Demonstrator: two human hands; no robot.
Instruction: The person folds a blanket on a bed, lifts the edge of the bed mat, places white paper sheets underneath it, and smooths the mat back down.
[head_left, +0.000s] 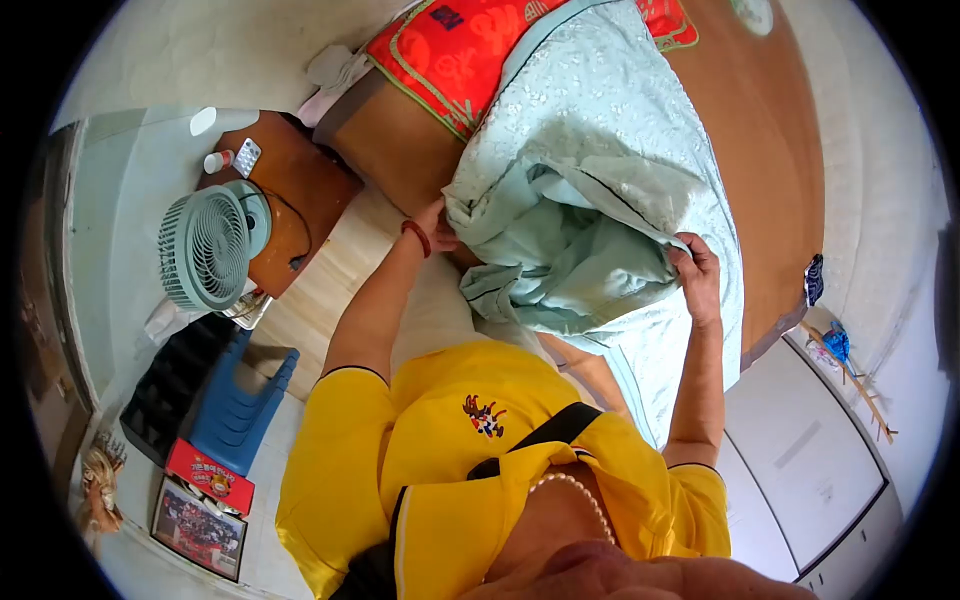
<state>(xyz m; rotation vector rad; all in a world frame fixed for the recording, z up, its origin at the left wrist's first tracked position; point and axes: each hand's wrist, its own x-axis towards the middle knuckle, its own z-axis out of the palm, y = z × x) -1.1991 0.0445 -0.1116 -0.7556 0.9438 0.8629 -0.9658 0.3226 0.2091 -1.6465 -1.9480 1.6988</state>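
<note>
A pale green quilt cover (610, 110) with a small floral pattern lies across the bed, its near end bunched around an open mouth with a dark edging. Inside the mouth, plain green cloth shows in loose folds. My right hand (700, 275) pinches the dark-edged rim on the right side, thumb and fingers closed on it. On the left, my left hand (432, 228), with a red bracelet at the wrist, grips the cover's outer edge; some of its fingers are hidden by the fabric.
Under the cover is a brown bed surface (750, 130), with a red patterned pillow (440, 60) at the far end. To the left, a green fan (205, 250) stands by a wooden bedside table (290, 215). A blue stool (240, 410) and a framed picture (200, 527) are nearer. White cabinets (800, 460) stand right.
</note>
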